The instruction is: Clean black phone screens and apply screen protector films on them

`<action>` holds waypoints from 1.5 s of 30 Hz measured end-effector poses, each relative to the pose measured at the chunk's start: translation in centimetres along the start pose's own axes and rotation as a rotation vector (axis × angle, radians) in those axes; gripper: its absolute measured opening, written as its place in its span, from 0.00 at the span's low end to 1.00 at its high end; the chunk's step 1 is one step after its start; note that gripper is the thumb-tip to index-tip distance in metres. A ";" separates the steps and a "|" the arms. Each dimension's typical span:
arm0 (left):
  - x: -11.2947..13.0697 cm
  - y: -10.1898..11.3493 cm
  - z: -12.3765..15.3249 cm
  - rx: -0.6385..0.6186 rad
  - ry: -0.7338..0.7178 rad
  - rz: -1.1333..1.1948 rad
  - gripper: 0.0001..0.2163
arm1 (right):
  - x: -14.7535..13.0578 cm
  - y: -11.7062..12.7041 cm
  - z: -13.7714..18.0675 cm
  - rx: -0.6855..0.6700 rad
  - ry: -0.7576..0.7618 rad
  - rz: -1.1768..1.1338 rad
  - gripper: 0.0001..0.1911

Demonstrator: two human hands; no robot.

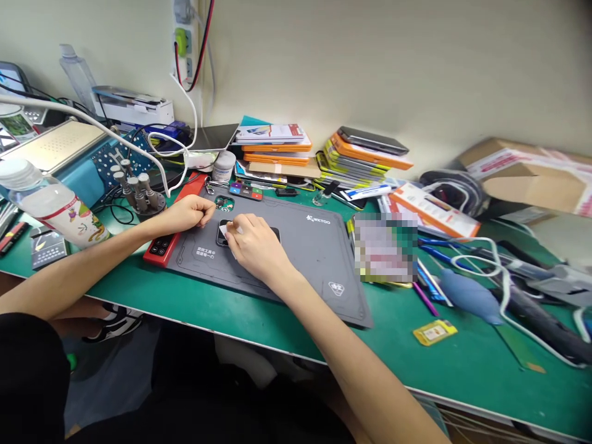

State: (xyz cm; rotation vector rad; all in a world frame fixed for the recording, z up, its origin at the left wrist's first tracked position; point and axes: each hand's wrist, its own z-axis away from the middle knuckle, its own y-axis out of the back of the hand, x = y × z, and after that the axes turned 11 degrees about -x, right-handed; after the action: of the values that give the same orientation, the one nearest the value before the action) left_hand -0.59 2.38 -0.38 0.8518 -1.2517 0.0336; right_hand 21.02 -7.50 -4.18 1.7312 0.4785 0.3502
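Note:
A smartphone [225,240] lies flat on the grey work mat [314,259], mostly covered by my right hand [256,245]. My right fingers are bent and pinched over it, gripping a small white wipe [223,229] against its left end. Most of the wipe is hidden by the fingers. My left hand [192,211] is curled into a loose fist beside the phone, above the mat's red control strip [160,251]. Nothing shows in that fist. Behind the hands, a cutout in the mat holds small parts [225,203].
A bottle [60,209] and a tool holder [150,206] stand at left. Stacked orange boxes [277,154] line the wall. Toward the right lie a blue air blower [469,296], a yellow packet [435,332] and looping white cable [506,296]. The green table's front edge [259,342] runs below my forearms.

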 end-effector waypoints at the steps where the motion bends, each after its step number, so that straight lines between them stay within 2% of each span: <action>1: 0.0 0.0 0.0 0.000 0.003 0.002 0.04 | 0.1 0.0 0.1 -0.001 0.001 0.002 0.20; 4: 0.1 0.1 0.0 -0.003 0.023 0.005 0.04 | 1.4 0.1 1.5 0.025 -0.002 0.021 0.20; 10: 0.3 0.0 0.1 -0.010 0.033 -0.005 0.05 | 5.5 0.2 6.8 0.150 -0.045 0.034 0.16; 13: 0.2 -0.1 0.1 -0.009 0.043 -0.001 0.05 | 6.3 0.3 7.9 0.166 -0.041 0.032 0.17; 34: 0.5 -0.3 0.1 -0.012 0.006 0.051 0.06 | 7.2 -0.2 6.8 0.122 -0.118 0.012 0.22; 45: -0.6 -0.4 0.0 -0.010 -0.032 0.055 0.04 | 6.8 -0.4 6.2 0.131 -0.069 0.010 0.22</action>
State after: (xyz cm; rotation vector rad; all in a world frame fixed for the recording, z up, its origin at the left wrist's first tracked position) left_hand -0.59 2.33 -1.08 0.8124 -1.3042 0.0576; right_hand 29.83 -9.38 -6.05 1.8671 0.4511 0.2699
